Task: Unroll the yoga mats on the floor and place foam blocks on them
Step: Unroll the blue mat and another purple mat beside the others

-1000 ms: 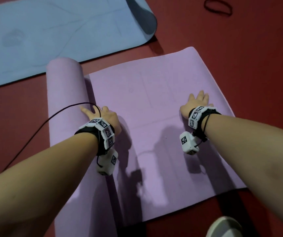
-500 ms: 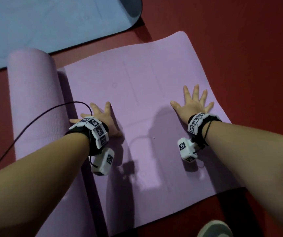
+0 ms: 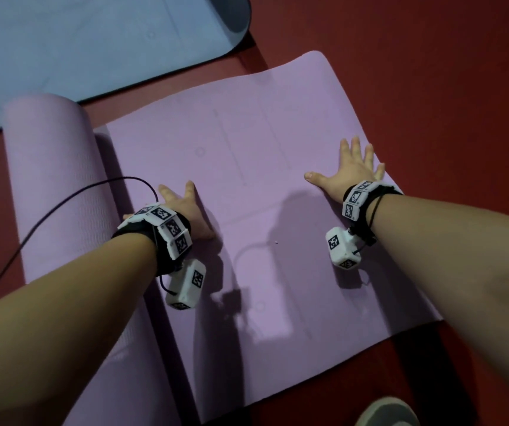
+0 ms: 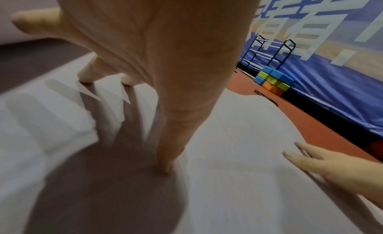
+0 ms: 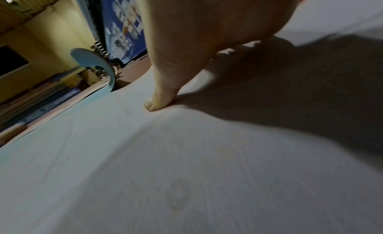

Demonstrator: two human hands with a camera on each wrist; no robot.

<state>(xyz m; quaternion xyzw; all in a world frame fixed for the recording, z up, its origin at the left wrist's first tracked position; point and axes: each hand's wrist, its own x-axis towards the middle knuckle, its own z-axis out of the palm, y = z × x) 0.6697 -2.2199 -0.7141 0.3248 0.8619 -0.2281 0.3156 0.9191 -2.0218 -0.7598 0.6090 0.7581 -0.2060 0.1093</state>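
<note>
A lilac yoga mat (image 3: 247, 167) lies partly unrolled on the red floor, its remaining roll (image 3: 53, 186) at the left. My left hand (image 3: 185, 210) presses flat on the mat just right of the roll, fingers spread. My right hand (image 3: 351, 170) lies flat with splayed fingers near the mat's right edge. In the left wrist view my left hand's fingers (image 4: 165, 155) touch the pale mat (image 4: 238, 180), and a stack of blue, green and orange foam blocks (image 4: 273, 80) stands far off by a blue wall pad. The right wrist view shows my thumb (image 5: 161, 93) on the mat.
A blue mat (image 3: 78, 50) lies unrolled beyond the lilac one; its curled end (image 5: 95, 64) rises in the right wrist view. A black cable (image 3: 47, 216) crosses the roll. My shoe (image 3: 385, 413) is at the bottom edge. A metal rack (image 4: 269, 52) stands by the wall.
The roll has moved left, exposing more flat mat. Both hands have spread flat on the mat, the right one sliding toward the right edge.
</note>
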